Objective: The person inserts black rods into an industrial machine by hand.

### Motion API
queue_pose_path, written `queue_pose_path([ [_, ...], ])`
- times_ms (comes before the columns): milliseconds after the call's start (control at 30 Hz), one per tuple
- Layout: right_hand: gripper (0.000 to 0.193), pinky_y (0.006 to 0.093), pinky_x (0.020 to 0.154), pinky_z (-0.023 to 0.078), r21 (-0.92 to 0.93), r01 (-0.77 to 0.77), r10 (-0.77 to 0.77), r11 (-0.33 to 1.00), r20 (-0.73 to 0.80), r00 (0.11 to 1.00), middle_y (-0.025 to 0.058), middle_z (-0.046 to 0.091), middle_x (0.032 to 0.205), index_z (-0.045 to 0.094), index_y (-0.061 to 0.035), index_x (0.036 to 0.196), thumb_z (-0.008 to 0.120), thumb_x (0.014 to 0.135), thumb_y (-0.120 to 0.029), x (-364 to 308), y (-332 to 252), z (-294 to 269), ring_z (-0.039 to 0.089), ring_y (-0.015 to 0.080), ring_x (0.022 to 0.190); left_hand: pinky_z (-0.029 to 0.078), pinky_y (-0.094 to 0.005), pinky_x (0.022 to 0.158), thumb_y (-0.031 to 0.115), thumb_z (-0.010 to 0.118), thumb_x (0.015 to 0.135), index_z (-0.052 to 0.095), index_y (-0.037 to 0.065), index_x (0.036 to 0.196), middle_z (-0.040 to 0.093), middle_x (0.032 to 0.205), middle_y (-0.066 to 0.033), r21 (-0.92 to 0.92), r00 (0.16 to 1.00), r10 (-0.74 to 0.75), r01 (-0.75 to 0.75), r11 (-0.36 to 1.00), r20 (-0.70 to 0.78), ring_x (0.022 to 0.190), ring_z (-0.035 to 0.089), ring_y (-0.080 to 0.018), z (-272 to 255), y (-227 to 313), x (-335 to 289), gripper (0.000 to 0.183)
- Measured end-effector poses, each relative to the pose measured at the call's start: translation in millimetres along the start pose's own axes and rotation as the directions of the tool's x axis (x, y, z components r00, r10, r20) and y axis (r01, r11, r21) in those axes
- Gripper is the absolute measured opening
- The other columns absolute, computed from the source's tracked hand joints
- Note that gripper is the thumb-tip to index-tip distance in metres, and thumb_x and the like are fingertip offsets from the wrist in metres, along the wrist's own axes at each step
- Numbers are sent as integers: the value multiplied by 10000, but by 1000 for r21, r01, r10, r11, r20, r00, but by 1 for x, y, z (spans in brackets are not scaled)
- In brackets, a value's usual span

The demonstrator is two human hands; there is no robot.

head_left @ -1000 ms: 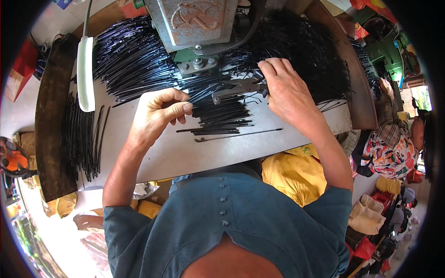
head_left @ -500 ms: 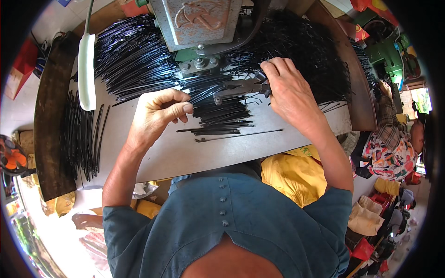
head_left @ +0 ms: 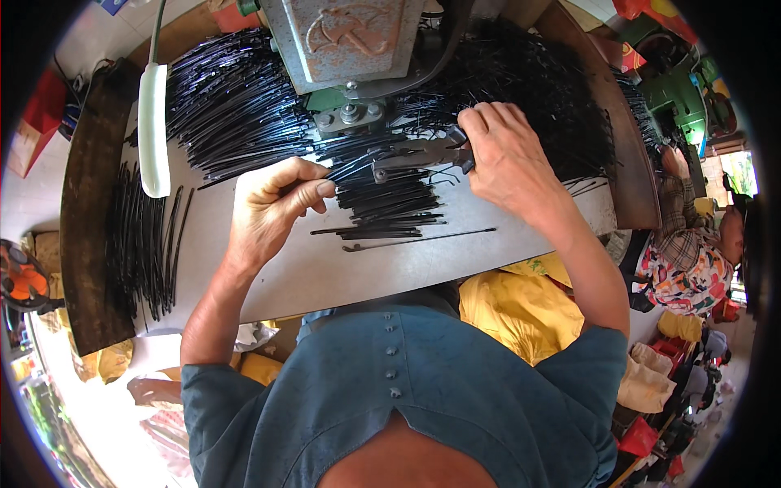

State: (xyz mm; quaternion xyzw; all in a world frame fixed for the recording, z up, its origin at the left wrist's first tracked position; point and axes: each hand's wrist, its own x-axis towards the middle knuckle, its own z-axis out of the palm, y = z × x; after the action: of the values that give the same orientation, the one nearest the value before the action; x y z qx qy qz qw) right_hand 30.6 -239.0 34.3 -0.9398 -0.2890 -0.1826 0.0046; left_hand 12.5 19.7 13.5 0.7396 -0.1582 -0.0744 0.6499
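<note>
My left hand [head_left: 277, 203] pinches the end of a thin dark metal rod [head_left: 350, 169] between thumb and fingers. My right hand [head_left: 511, 159] is closed round the dark handles of a plier-like metal tool [head_left: 416, 154], whose grey jaws point left, close to the rod; whether they grip it I cannot tell. Below the tool lies a small stack of black rods [head_left: 386, 199] on the pale worktop [head_left: 277, 285]. One single rod [head_left: 423, 240] lies apart, nearer to me. Just beyond my hands stands a bench machine with a worn grey housing [head_left: 346, 41].
Black rods are heaped at the back left [head_left: 236, 106] and back right [head_left: 537, 98]; another bundle [head_left: 138, 244] lies at the left edge. A white lamp [head_left: 153, 130] hangs at the left. Brown raised edging [head_left: 85, 228] bounds the worktop. A person [head_left: 687, 252] sits at the far right.
The tool in my right hand has shifted slightly left and its jaws have tilted. My left hand has moved only slightly and keeps its pinch.
</note>
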Motion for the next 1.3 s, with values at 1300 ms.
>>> queue_pose_path([
  [1300, 409, 383, 820, 367, 441, -197, 50, 876, 321, 946, 167, 503, 936, 445, -3, 1011, 574, 628, -72, -11, -13, -7, 477, 311, 930, 319, -156, 512, 74, 645, 693, 595, -3, 758, 493, 676, 12, -318, 984, -170, 176, 932, 45, 578, 418, -44, -5, 4, 4, 113],
])
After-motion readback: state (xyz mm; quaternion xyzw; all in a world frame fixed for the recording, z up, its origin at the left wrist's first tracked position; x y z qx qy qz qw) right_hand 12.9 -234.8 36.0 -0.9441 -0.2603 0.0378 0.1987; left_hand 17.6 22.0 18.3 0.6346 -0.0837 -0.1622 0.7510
